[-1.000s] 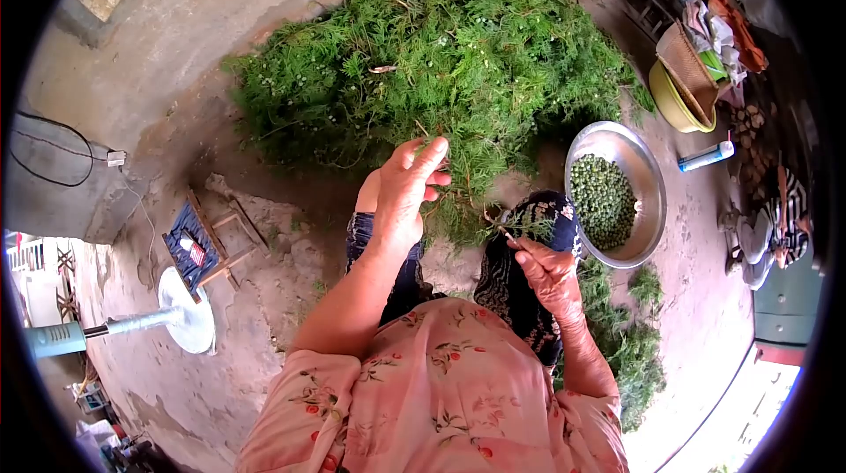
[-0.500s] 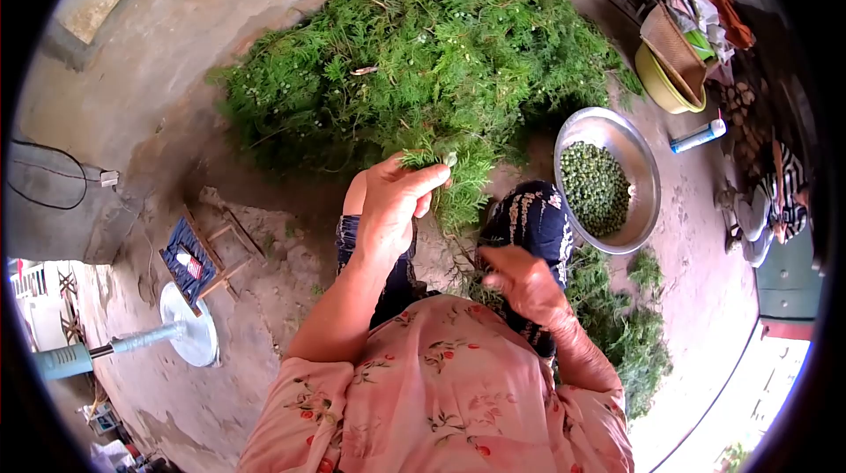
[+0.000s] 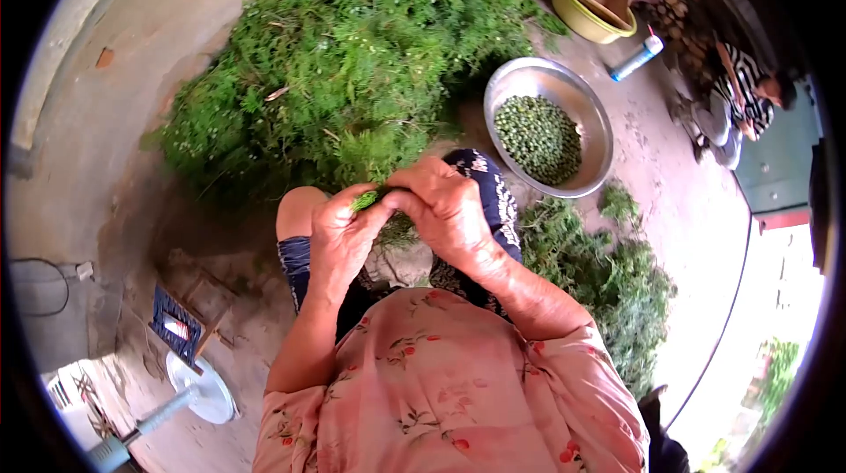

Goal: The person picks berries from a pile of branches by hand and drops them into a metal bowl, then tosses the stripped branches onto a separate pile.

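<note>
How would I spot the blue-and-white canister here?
From the big pile of green branches, go right to the metal basin of green berries. Past it, near the yellow tub, is the canister; unlike those wide vessels, it's slim with a red tip.

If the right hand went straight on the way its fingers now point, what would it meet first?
Most likely the green sprig at its fingertips, then the left hand; how closely the right hand touches either is unclear from above.
</note>
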Demonstrator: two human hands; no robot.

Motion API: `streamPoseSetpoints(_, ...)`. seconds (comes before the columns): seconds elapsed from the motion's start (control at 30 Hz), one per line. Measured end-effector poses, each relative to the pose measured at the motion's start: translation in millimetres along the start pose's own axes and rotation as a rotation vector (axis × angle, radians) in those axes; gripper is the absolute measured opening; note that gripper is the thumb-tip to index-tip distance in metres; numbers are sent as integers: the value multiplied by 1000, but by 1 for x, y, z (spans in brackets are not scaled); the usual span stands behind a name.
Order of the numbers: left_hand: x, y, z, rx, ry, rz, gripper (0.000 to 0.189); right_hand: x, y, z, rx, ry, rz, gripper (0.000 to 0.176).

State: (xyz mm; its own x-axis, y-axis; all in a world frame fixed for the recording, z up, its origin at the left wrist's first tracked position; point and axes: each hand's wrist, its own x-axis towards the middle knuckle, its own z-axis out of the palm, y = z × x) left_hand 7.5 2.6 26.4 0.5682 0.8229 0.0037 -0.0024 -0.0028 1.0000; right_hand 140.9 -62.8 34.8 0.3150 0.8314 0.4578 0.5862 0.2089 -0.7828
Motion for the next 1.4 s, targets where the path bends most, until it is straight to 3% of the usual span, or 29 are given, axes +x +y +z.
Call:
streamPoseSetpoints(0.17, 4, -10, -1, 304, -104, 158, 13, -7, 1, -9, -145, 22, -82, 17)
streamPoseSetpoints(0.2, 4, -6, 2, 300, -114, 162, 13, -5, 5, -14, -35, 69, -28, 17)
streamPoseSetpoints(0.23, 4, 1, 7, 95, -64, 89, 13, -5, 9, -20, 74, 120, 26, 16)
streamPoseSetpoints(0.3, 5, 10, 7, -220, 36, -35, 12, -3, 12, -44, 480, 193, 545, 10)
streamPoseSetpoints(0.37, 13, 10, 1, -459, 156, -98, 14, 1, 37, -74, 848, 346, 535, 24)
streamPoseSetpoints(0.4, 16, 12, -1, -576, 240, -124, 14, -2, 71, -94, 1103, 322, 407, 32)
streamPoseSetpoints(0.43, 20, 9, -7, -668, 244, -137, 14, 6, 70, -101, 1172, 638, 559, 38)
streamPoseSetpoints(0.47, 24, 7, -9, -724, 268, -143, 13, 5, 77, -112, 1298, 750, 555, 52)
streamPoseSetpoints(0.53, 30, 2, -14, -754, 279, -161, 10, -2, 75, -113, 1069, 701, 640, 54)
streamPoseSetpoints(0.6, 33, 4, -12, -783, 304, -159, 9, -10, 52, -90, 597, 374, 597, 42)
streamPoseSetpoints(0.63, 34, 5, -11, -815, 316, -160, 8, -18, 49, -78, 519, 163, 553, 29)
streamPoseSetpoints(0.67, 35, 6, -11, -818, 312, -158, 8, -27, 41, -64, 150, -63, 468, 28)
streamPoseSetpoints(0.7, 37, 7, -12, -820, 331, -159, 8, -29, 29, -54, -22, -256, 220, 30)
streamPoseSetpoints(0.77, 40, 3, -15, -791, 342, -161, 9, -44, 21, -25, -244, -399, 68, 41)
streamPoseSetpoints(0.8, 40, 5, -16, -787, 338, -164, 8, -47, 10, -15, -388, -443, 108, 46)
streamPoseSetpoints(0.9, 41, 10, -18, -780, 362, -166, 7, -61, 26, 7, -355, -325, 66, 37)
streamPoseSetpoints(0.93, 41, 13, -18, -770, 364, -165, 8, -63, 29, 9, -192, -203, 98, 30)
streamPoseSetpoints(0.97, 41, 14, -17, -736, 304, -33, 16, -63, 31, 9, -32, -83, 130, 24)
streamPoseSetpoints(1.0, 40, 21, -14, -738, 309, -31, 16, -60, 31, 7, -63, 27, 104, 17)
streamPoseSetpoints(1.1, 37, 37, -8, -621, 411, 82, 19, -51, 24, -9, 389, 99, 679, 12)
streamPoseSetpoints(1.2, 30, 10, -17, -540, 307, 82, 17, -50, 35, -19, 737, 166, 675, 15)
streamPoseSetpoints(1.4, 13, -26, 17, -416, -3, -248, 25, -53, 27, -26, 1048, 231, 703, 21)
